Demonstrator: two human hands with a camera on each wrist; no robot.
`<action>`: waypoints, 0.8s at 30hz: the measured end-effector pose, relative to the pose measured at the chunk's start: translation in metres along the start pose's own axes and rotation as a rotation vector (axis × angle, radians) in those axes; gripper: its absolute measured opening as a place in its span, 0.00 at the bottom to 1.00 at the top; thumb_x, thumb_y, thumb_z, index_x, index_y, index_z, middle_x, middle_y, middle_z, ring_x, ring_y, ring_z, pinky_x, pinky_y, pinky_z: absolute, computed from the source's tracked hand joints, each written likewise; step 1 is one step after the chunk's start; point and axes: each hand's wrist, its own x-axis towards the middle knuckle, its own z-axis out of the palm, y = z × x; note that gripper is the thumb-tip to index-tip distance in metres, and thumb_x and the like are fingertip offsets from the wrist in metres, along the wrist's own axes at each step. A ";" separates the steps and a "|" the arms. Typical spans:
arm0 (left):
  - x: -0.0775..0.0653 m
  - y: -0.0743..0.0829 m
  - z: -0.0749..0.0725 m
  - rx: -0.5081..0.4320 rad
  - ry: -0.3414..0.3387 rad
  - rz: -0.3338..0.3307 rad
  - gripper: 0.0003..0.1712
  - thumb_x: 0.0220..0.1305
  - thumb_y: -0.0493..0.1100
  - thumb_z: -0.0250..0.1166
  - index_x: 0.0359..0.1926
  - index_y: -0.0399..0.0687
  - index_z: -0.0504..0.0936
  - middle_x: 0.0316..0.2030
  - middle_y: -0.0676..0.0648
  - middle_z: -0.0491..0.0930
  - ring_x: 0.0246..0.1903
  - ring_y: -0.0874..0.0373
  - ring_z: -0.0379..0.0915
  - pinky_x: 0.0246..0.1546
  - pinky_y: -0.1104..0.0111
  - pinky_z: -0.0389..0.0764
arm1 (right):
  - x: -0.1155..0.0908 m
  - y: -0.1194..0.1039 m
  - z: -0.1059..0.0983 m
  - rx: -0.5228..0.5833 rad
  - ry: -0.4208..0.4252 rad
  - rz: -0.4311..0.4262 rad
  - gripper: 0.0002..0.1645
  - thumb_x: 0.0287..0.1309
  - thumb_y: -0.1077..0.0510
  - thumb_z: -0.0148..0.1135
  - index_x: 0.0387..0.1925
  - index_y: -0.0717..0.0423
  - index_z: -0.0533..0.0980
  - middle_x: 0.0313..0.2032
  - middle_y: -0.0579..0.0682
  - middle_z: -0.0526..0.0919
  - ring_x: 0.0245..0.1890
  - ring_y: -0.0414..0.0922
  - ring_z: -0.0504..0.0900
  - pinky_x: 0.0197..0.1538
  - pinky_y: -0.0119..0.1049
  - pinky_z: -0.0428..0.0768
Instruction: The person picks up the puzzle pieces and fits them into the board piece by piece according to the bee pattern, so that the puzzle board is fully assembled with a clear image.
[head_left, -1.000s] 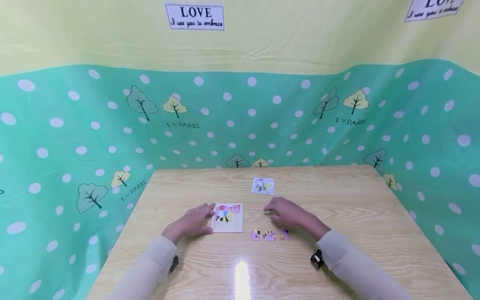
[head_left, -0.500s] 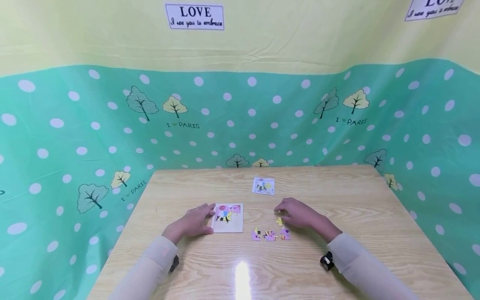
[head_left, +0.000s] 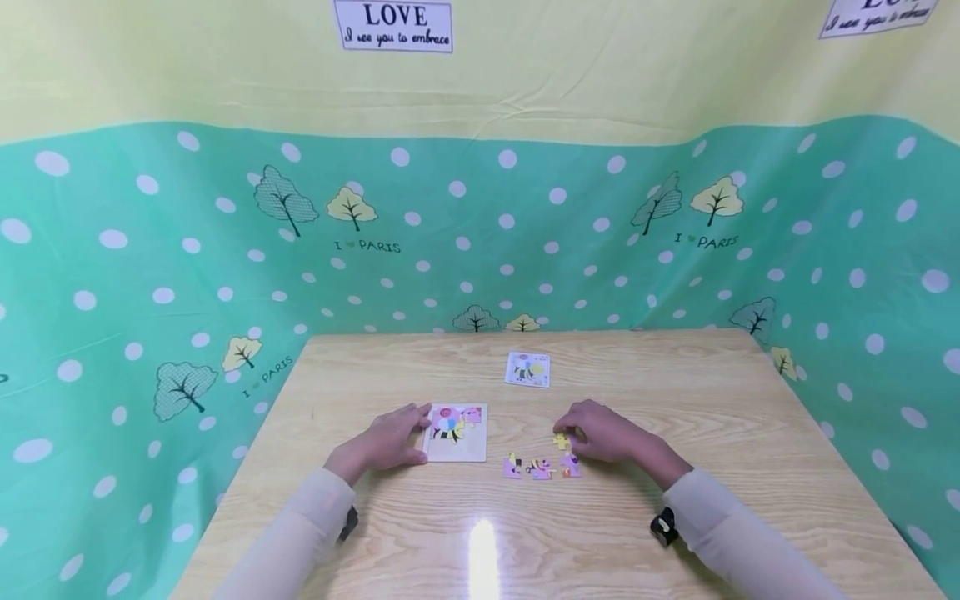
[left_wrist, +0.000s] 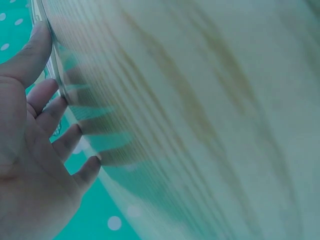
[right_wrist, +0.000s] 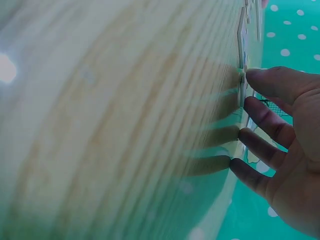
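A white puzzle board lies on the table, its upper part filled with pieces of a bee picture. My left hand rests along the board's left edge, thumb near the lower corner and forefinger near the upper one. In the left wrist view the fingers are spread, with their tips on the tabletop. To the right of the board my right hand pinches a yellow and pink puzzle piece at the table surface, partly hidden by the fingers. Just below lie loose pieces: one at left, one in the middle, one at right.
A small card with a printed bee picture lies farther back on the wooden table. A green dotted cloth hangs behind and at both sides. A light reflection shines on the tabletop near the front.
My right hand has moved to the right, and the yellow piece beside its fingers has come into sight. The left hand stays at the board. The head view has tilted slightly.
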 end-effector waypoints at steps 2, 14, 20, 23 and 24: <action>0.000 0.000 -0.001 0.002 -0.001 0.002 0.38 0.60 0.57 0.73 0.66 0.46 0.75 0.78 0.44 0.59 0.78 0.37 0.51 0.75 0.36 0.56 | 0.000 0.001 0.000 -0.011 -0.001 -0.002 0.18 0.60 0.63 0.65 0.52 0.51 0.85 0.45 0.46 0.87 0.48 0.46 0.81 0.57 0.50 0.80; 0.000 0.000 0.000 0.020 -0.002 -0.007 0.38 0.60 0.58 0.73 0.67 0.47 0.75 0.78 0.45 0.60 0.78 0.38 0.51 0.75 0.38 0.57 | 0.001 0.003 0.001 -0.031 0.000 0.032 0.18 0.57 0.61 0.67 0.50 0.48 0.85 0.42 0.42 0.86 0.48 0.45 0.80 0.59 0.51 0.78; 0.001 -0.001 -0.001 0.018 -0.003 -0.010 0.38 0.60 0.57 0.73 0.67 0.47 0.75 0.78 0.45 0.60 0.78 0.38 0.52 0.75 0.38 0.56 | 0.004 0.001 0.005 -0.074 0.018 0.021 0.19 0.56 0.60 0.66 0.51 0.48 0.86 0.42 0.43 0.87 0.46 0.44 0.80 0.57 0.47 0.80; 0.001 -0.002 0.000 0.018 -0.012 -0.008 0.38 0.60 0.57 0.73 0.67 0.48 0.75 0.78 0.45 0.59 0.78 0.38 0.51 0.75 0.38 0.56 | 0.004 0.002 0.007 -0.082 0.028 0.014 0.20 0.54 0.61 0.66 0.50 0.49 0.86 0.41 0.43 0.87 0.45 0.43 0.80 0.55 0.47 0.81; 0.001 -0.002 0.001 0.013 -0.012 -0.008 0.37 0.60 0.57 0.73 0.67 0.47 0.76 0.78 0.44 0.59 0.78 0.38 0.51 0.75 0.37 0.56 | 0.004 0.002 0.007 -0.083 0.027 0.016 0.20 0.54 0.61 0.66 0.50 0.49 0.86 0.41 0.43 0.87 0.45 0.43 0.80 0.55 0.46 0.81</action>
